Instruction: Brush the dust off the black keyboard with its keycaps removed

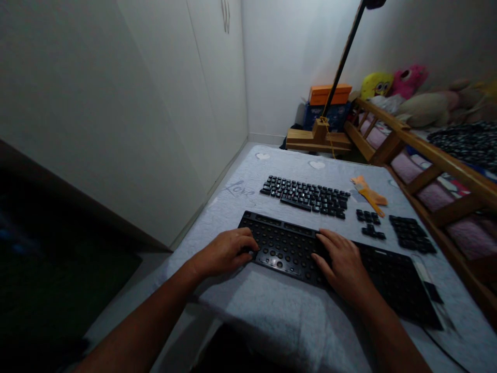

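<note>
A black keyboard base (pixel 289 243) without its keycaps lies across the near part of the cloth-covered surface. At its left end is my left hand (pixel 231 249), fingers bent and drawn together with the thumb over the lower left corner; whatever is between the fingertips is hidden. My right hand (pixel 341 261) rests over the middle of the base, fingertips near its upper edge and thumb held apart. Behind the base, black keycaps (pixel 306 196) lie in keyboard order. Smaller groups, the navigation keycaps (pixel 368 216), arrow keycaps (pixel 373 232) and number-pad keycaps (pixel 411 234), sit to the right.
An orange-handled brush (pixel 368 197) lies on an orange cloth (pixel 380 200) at the far right. A cable (pixel 442 348) runs off the near right. A white cabinet (pixel 174 103) stands left, a wooden bed rail (pixel 435 155) right, and a wooden stand (pixel 320 135) with a pole behind.
</note>
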Available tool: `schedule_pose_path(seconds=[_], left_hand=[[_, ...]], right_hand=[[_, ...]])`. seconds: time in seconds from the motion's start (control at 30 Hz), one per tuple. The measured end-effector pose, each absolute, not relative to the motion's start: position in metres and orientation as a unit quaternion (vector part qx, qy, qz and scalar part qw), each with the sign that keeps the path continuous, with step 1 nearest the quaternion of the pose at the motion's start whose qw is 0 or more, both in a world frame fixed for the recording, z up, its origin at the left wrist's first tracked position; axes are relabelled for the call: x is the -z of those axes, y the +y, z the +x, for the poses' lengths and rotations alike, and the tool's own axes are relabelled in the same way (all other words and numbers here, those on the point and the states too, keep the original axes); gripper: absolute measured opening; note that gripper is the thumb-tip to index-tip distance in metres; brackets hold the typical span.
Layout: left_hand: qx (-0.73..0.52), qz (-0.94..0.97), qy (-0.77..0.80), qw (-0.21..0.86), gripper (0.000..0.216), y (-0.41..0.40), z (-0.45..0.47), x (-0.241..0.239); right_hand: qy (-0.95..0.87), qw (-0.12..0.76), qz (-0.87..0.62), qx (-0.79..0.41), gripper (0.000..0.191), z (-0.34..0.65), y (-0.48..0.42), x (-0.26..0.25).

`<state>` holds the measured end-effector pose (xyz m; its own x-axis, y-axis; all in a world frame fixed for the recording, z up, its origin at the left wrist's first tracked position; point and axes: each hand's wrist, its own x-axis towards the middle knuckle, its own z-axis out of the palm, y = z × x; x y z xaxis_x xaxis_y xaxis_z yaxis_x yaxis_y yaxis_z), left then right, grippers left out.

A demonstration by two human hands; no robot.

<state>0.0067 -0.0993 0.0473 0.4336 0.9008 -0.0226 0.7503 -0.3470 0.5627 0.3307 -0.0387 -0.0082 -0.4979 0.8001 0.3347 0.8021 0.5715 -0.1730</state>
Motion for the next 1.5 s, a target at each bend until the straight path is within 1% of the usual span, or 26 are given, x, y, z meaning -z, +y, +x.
schedule_pose_path(seconds=[0.73,1.2,1.5], left_hand=[[-0.136,0.799,0.531,0.247,0.020,-0.102,0.011,-0.047],[-0.198,0.780,0.542,0.242,0.009,-0.100,0.019,-0.038],[-0.242,0.777,0.517,0.266,0.013,-0.099,0.015,-0.031]], right_hand=[[-0.866,0.189,-0.463,0.005,0.041,0.330,-0.039,0.005],[-0.866,0.193,-0.461,-0.003,0.042,0.331,-0.039,0.007],[-0.864,0.194,-0.465,-0.004,0.040,0.330,-0.040,0.005]])
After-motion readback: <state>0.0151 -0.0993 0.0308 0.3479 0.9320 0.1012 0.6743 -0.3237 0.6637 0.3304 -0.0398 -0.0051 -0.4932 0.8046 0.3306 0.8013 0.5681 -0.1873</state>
